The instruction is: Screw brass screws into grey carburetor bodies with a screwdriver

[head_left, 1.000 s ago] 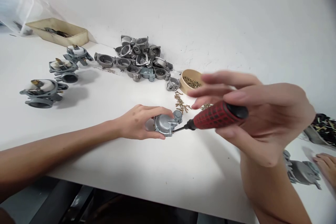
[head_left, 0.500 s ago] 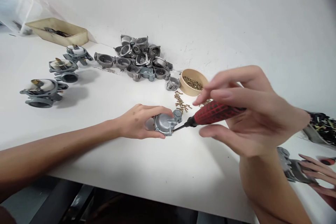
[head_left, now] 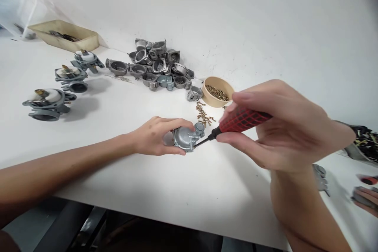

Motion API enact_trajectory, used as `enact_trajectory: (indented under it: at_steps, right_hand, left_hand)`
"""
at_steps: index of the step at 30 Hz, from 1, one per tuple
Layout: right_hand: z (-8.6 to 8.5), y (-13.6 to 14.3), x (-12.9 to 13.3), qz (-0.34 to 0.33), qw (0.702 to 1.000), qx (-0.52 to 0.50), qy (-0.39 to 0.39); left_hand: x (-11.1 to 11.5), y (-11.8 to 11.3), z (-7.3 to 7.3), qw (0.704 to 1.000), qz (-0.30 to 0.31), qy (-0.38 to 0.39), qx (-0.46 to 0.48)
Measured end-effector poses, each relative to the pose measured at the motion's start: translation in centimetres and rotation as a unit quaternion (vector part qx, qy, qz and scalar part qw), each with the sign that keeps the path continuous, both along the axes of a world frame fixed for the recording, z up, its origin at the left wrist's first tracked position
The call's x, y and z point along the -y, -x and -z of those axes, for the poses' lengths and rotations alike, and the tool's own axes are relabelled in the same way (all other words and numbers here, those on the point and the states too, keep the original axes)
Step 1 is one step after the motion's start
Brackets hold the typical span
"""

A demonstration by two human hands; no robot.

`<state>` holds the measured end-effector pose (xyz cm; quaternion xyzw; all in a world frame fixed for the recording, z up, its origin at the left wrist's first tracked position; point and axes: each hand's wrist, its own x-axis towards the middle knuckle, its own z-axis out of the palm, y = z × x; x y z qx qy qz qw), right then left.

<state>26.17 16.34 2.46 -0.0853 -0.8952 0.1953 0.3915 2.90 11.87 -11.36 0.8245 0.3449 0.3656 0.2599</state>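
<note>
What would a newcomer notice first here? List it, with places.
The red-and-black screwdriver in the right hand stands out first, its tip at the metal part in the left hand. Beyond them lies a heap of grey metal castings, with a round tub of brass-coloured screws to its right.

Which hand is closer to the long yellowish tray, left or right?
Left. The left hand, holding the metal part, is in front and to the right of the tray. The right hand, holding the screwdriver, is much farther right.
</note>
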Motion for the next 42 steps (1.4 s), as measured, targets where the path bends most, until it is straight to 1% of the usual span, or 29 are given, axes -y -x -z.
enact_trajectory:
  at_steps: [2, 5, 6, 9, 10, 11, 13, 15, 16, 18, 19, 20, 21, 24, 26, 28, 30, 33, 35, 36, 37, 39, 40, 42]
  right_hand:
    - [-0.1, -0.4, -0.1, -0.026, 1.0, -0.013, -0.007]
    - [0.0, -0.7, -0.4, -0.08, 0.996, -0.031, -0.013]
    - [0.1, -0.7, -0.5, -0.086, 0.995, -0.039, -0.022]
    - [0.2, -0.6, -0.9, -0.067, 0.992, -0.068, -0.081]
    - [0.1, -0.6, -1.0, -0.062, 0.992, -0.069, -0.088]
    - [0.0, -0.6, -0.9, -0.067, 0.992, -0.061, -0.083]
    - [-0.4, -0.8, -0.7, -0.102, 0.993, -0.036, -0.053]
    - [-0.9, -1.0, -0.4, -0.114, 0.993, -0.005, -0.03]
    - [-1.1, -1.1, -0.3, -0.104, 0.994, 0.017, -0.042]
    - [-1.4, -1.3, -0.2, -0.05, 0.993, 0.04, -0.098]
    - [-1.4, -1.4, -0.1, -0.025, 0.991, 0.032, -0.13]
    - [-1.4, -1.5, 0.0, -0.016, 0.988, 0.023, -0.149]
    - [-1.2, -1.7, 0.1, -0.009, 0.989, 0.014, -0.148]
    - [-0.7, -2.2, 0.4, -0.025, 0.997, 0.04, -0.065]
    - [-0.4, -2.5, 0.5, -0.025, 0.998, 0.036, -0.034]
    - [-0.2, -2.7, 0.5, -0.017, 0.998, 0.019, -0.049]
    - [-0.3, -2.6, 0.6, 0.005, 0.998, 0.026, -0.061]
    - [-0.6, -2.5, 1.0, 0.068, 0.995, 0.055, -0.045]
    - [-0.5, -2.6, 1.0, 0.088, 0.993, 0.061, -0.04]
    - [-0.4, -2.7, 0.8, 0.077, 0.995, 0.05, -0.044]
    - [-0.3, -2.8, 0.6, 0.05, 0.997, 0.031, -0.05]
    - [0.0, -3.1, 0.0, 0.006, 0.999, -0.022, -0.044]
    - [0.2, -3.2, -0.3, 0.009, 0.998, -0.049, -0.026]
    - [0.2, -3.3, -0.6, 0.04, 0.995, -0.088, 0.007]
  left_hand:
    - [0.0, 0.0, 0.0, 1.0, 0.0, 0.004, -0.002]
    - [0.0, 0.0, 0.0, 1.0, -0.001, -0.011, 0.002]
    - [0.0, 0.0, -0.1, 1.0, -0.001, -0.013, 0.004]
    - [0.0, -0.1, -0.1, 1.0, 0.002, -0.002, 0.0]
    - [0.0, -0.1, -0.1, 1.0, 0.001, 0.002, -0.003]
    - [0.0, -0.1, -0.1, 1.0, 0.0, -0.002, -0.005]
    - [0.0, -0.1, -0.1, 1.0, -0.01, -0.023, -0.003]
    - [0.0, -0.1, 0.0, 0.999, -0.013, -0.035, 0.003]
    - [0.0, -0.1, 0.1, 0.999, -0.011, -0.034, 0.006]
    - [-0.1, -0.1, 0.1, 1.0, -0.002, -0.025, 0.015]
    - [-0.1, -0.2, 0.1, 1.0, 0.003, -0.02, 0.018]
    - [-0.1, -0.2, 0.1, 1.0, 0.007, -0.016, 0.021]
    - [-0.2, -0.2, 0.1, 1.0, 0.012, -0.012, 0.024]
    - [-0.1, -0.2, -0.2, 0.999, 0.021, 0.013, 0.031]
    - [-0.1, -0.2, -0.4, 0.999, 0.025, 0.029, 0.038]
    - [-0.1, -0.2, -0.6, 0.998, 0.03, 0.047, 0.042]
    - [-0.1, -0.2, -0.8, 0.997, 0.036, 0.06, 0.045]
    - [-0.2, -0.2, -0.8, 0.995, 0.041, 0.073, 0.048]
    - [-0.3, -0.2, -0.8, 0.995, 0.042, 0.077, 0.046]
    - [-0.3, -0.2, -0.7, 0.995, 0.042, 0.075, 0.045]
    - [-0.4, -0.2, -0.7, 0.996, 0.04, 0.064, 0.046]
    - [-0.3, -0.2, -0.5, 0.998, 0.023, 0.017, 0.05]
    - [-0.2, -0.1, -0.5, 0.999, 0.009, -0.01, 0.053]
    - [0.0, 0.0, -0.4, 0.997, -0.022, -0.049, 0.056]
